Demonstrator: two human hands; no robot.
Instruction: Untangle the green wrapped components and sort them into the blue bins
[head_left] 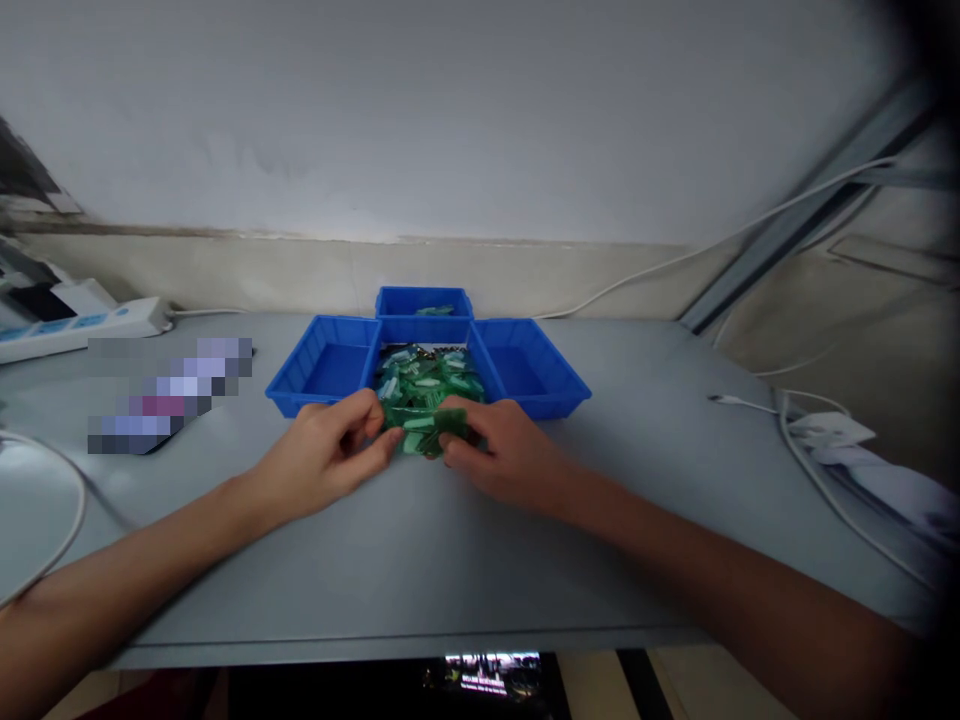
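A heap of thin, glossy green pieces (429,375), some with pale patches, lies between blue plastic bins in the middle of the table. My right hand (502,445) pinches a flat dark green piece (450,421) between thumb and fingers at the heap's near edge. Opposite it, my left hand (337,445) has its fingers curled and its thumb tip against the heap's near left side. Whatever those left fingertips grip is too small to make out. The exact kind of the green pieces cannot be told.
A left blue bin (322,365), a right blue bin (532,365) and a back blue bin (424,298) with a few green pieces surround the heap. A blurred-out flat object (172,395) and a white power strip (97,330) lie left. White cables (825,510) run along the right.
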